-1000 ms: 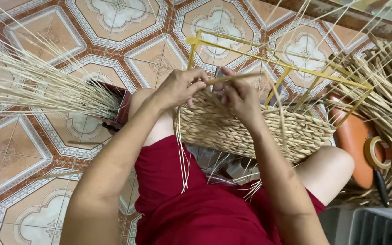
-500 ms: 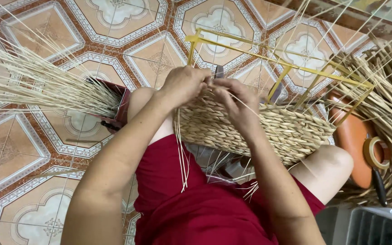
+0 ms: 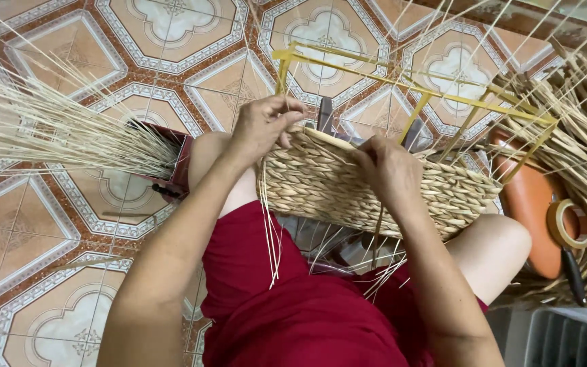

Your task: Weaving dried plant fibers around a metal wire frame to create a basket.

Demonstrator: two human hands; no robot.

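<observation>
A half-woven straw basket (image 3: 348, 187) lies across my knees, built on a yellow wire frame (image 3: 409, 85) that sticks out past the woven part. My left hand (image 3: 263, 126) pinches a thin straw strand at the basket's upper left corner. My right hand (image 3: 392, 173) presses down on the top edge of the woven wall, fingers curled over it. Loose strands (image 3: 273, 231) hang from the weave over my red clothing (image 3: 293, 306).
A bundle of pale straw (image 3: 56, 136) lies on the patterned tile floor (image 3: 56, 231) at the left. More straw (image 3: 579, 136) is piled at the right, beside an orange stool (image 3: 528, 204) with a tape roll (image 3: 566, 223) and a dark-handled tool (image 3: 574, 275).
My hands have moved apart along the basket's top edge. The left hand has shifted to the corner, and the right hand has dropped onto the woven wall.
</observation>
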